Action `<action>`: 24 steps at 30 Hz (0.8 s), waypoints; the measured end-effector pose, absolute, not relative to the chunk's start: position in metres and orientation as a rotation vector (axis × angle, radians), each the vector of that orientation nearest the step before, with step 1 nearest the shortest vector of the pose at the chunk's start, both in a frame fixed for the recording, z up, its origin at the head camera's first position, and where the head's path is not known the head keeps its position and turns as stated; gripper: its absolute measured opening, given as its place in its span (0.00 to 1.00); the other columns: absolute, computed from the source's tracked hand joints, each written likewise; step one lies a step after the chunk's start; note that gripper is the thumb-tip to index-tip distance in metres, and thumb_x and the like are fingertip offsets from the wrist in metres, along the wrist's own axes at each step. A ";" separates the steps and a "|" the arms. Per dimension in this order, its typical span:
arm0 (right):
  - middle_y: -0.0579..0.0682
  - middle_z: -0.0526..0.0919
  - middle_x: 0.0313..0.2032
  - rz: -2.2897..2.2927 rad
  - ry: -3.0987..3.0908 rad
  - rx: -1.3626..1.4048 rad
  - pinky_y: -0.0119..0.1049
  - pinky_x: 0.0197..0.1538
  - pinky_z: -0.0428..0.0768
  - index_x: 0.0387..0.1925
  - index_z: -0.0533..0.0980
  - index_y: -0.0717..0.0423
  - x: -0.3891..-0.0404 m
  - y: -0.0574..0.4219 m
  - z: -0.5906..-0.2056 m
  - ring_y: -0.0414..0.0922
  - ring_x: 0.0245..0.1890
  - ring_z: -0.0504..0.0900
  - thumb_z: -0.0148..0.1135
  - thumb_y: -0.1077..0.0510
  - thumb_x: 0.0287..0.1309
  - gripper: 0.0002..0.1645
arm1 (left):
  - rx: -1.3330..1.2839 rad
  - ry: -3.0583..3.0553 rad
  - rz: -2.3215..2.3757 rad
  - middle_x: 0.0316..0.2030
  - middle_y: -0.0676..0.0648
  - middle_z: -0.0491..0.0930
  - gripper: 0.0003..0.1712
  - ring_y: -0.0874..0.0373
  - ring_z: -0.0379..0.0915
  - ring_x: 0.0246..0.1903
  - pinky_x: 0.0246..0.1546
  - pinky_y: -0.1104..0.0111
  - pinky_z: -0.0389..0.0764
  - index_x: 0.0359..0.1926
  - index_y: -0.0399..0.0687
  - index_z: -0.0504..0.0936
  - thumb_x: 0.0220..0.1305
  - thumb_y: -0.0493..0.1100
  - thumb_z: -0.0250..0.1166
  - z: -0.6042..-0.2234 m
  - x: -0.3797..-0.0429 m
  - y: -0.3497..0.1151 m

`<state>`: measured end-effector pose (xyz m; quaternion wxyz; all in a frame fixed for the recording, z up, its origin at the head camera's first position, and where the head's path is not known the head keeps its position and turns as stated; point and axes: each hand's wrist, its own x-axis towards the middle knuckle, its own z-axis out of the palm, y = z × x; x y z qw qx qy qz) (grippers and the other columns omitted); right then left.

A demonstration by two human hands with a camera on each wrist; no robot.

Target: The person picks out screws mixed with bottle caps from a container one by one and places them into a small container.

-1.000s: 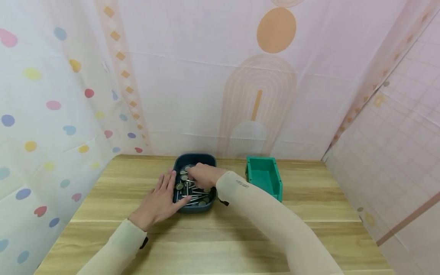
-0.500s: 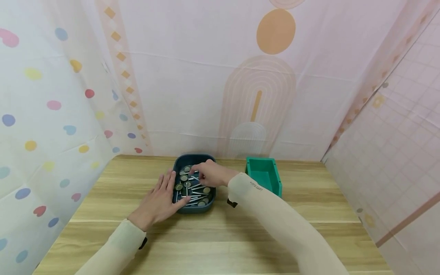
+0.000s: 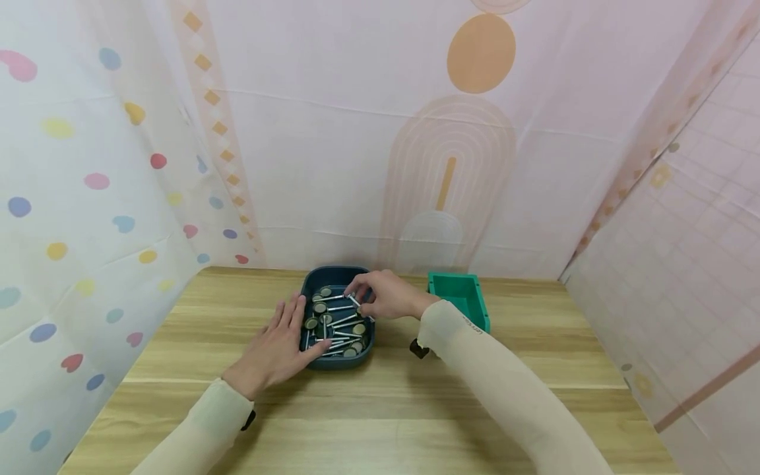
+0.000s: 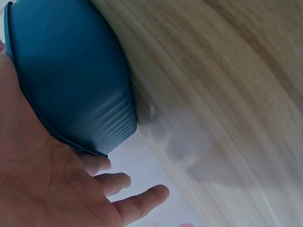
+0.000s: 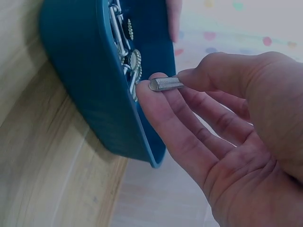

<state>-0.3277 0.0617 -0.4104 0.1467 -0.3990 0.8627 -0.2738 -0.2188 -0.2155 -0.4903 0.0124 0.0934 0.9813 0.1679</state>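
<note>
In the head view a dark blue tub (image 3: 344, 364) holds several silver bolts (image 3: 342, 323) with wide round heads. My left hand (image 3: 276, 349) rests on its left rim, fingers straight and thumb reaching over the front corner. The left wrist view has the palm against the tub's wall (image 4: 71, 71), with fingertips extending past the rim. At the tub's right edge, my right hand (image 3: 388, 297) pinches one bolt (image 3: 354, 301) between thumb and fingers. Its threaded end (image 5: 165, 84) shows in the right wrist view; the rest is hidden behind the fingers.
A green open-top bin (image 3: 457, 287) stands to the right of the tub, partly covered by the right forearm. Both are on a wood-grain table (image 3: 356, 422). A patterned cloth (image 3: 332, 165) hangs behind the table's back edge, with more cloth on both sides.
My right hand has come up from among the bolts and moved right to the tub's edge, a bolt now showing in its fingers. The left hand has stayed in place.
</note>
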 end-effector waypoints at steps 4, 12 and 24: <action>0.61 0.93 0.59 -0.855 2.472 -1.108 0.35 0.50 0.95 0.72 0.85 0.53 -0.329 0.074 -0.409 0.49 0.48 0.96 0.71 0.68 0.77 0.26 | 0.284 3.060 0.525 0.96 0.32 0.43 0.68 0.23 0.41 0.94 0.82 0.18 0.63 0.96 0.36 0.44 0.82 0.80 0.57 -0.491 -0.219 -0.215; 0.60 0.92 0.61 -0.965 2.454 -0.917 0.37 0.49 0.96 0.73 0.83 0.57 -0.330 0.103 -0.410 0.47 0.51 0.95 0.70 0.68 0.77 0.26 | 0.279 3.064 0.525 0.96 0.33 0.40 0.68 0.24 0.40 0.94 0.83 0.18 0.62 0.96 0.36 0.44 0.82 0.79 0.58 -0.490 -0.218 -0.214; 0.56 0.91 0.57 -1.104 2.475 -0.764 0.46 0.50 0.97 0.73 0.83 0.55 -0.330 0.148 -0.403 0.60 0.54 0.97 0.70 0.67 0.78 0.26 | 0.278 3.063 0.520 0.96 0.33 0.41 0.68 0.24 0.39 0.94 0.83 0.18 0.62 0.96 0.37 0.43 0.82 0.79 0.58 -0.490 -0.218 -0.215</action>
